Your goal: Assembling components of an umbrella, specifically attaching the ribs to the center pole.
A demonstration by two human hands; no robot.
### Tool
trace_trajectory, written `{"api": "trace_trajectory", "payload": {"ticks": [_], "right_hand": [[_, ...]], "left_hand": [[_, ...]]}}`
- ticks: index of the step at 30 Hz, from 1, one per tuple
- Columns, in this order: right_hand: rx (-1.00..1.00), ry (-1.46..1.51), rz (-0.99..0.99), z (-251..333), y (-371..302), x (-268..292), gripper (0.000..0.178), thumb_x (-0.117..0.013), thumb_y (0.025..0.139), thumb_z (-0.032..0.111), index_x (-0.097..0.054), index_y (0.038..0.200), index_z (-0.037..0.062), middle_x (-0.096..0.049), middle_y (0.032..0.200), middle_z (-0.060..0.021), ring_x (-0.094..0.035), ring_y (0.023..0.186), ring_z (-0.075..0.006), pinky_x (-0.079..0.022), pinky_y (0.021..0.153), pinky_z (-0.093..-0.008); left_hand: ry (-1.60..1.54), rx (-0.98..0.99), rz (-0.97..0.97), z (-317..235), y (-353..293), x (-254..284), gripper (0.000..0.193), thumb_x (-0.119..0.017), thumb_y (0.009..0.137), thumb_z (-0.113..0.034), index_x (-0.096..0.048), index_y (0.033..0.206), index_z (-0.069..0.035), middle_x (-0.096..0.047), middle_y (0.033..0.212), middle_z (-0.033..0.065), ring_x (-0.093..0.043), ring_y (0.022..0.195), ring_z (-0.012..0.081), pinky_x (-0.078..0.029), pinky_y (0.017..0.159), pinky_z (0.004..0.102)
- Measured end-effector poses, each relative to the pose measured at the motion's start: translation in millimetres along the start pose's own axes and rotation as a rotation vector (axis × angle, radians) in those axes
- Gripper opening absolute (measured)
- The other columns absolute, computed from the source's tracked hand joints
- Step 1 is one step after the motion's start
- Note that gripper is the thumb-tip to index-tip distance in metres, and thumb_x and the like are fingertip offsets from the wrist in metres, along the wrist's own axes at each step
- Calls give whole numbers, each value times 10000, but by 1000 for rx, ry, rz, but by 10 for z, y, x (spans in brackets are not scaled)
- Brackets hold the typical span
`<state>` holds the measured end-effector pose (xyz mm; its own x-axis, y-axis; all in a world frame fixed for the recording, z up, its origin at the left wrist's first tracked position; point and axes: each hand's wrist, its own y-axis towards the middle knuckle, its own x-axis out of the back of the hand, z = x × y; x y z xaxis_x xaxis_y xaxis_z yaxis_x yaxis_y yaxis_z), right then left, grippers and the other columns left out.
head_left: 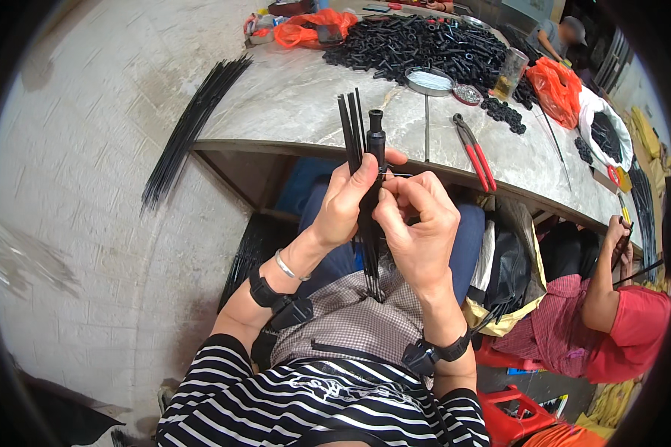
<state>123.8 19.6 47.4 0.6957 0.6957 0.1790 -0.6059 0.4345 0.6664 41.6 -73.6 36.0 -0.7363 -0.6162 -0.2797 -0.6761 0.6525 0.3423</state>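
One left hand (341,201), thumb pressed in, fingers curled round a bunch of black rods (348,127) and a black tubular fitting (376,138), upright just right of the rods. Right hand (425,223): thumb and index pinching at the fitting's lower end; piece between too small to tell. Beyond, on tabletop (298,108): red-handled pliers (476,153), round dish (429,80), heap of black parts (417,46). Second rod bundle (194,138) across left table corner.

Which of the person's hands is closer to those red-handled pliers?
The right. The right hand is to the left of the red-handled pliers and closer to the person's body; the left hand is farther left, gripping thin black rods.
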Motion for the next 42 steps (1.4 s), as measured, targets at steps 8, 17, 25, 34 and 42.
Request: {"api": "trace_trajectory", "payload": {"ticks": [8,17,25,34,42], "right_hand": [[42,-185,-8,-20,34,-4,92,-684,706,0,-610,757,20,-509,673,-42,-521,486,-119,-441,440,-259],[-13,-137,-26,-151,39,24,117,-672,712,-15,-583,786,4,-501,711,-59,-517,492,-115,-441,433,-251],[-24,-159,-73,-207,25,55,124,-655,728,-30,-570,815,-6,-498,733,-65,-515,513,-128,-430,439,-260],[-258,208,-33,-166,-36,52,60,-644,771,-36,-611,820,-40,-534,762,-63,-538,553,-82,-451,475,-217],[-475,538,44,-66,-2,113,57,-621,835,-33,-605,854,-85,-574,834,-54,-653,683,-116,-548,579,-225]], "left_hand": [[40,8,11,51,36,-11,526,-382,987,-446,-527,1157,30,-600,838,36,-588,738,93,-478,670,232],[61,56,27,120,140,-47,526,-388,983,-454,-522,1144,29,-581,801,23,-573,722,84,-460,647,218],[81,3,4,192,169,-96,463,-402,990,-435,-547,1094,-8,-577,824,24,-548,712,76,-446,616,224],[97,34,26,130,77,-71,522,-366,983,-463,-535,1114,13,-634,825,70,-586,698,78,-426,561,190],[91,85,2,80,97,-100,637,-335,946,-600,-557,1076,-17,-616,686,10,-513,533,14,-362,432,154]]}}
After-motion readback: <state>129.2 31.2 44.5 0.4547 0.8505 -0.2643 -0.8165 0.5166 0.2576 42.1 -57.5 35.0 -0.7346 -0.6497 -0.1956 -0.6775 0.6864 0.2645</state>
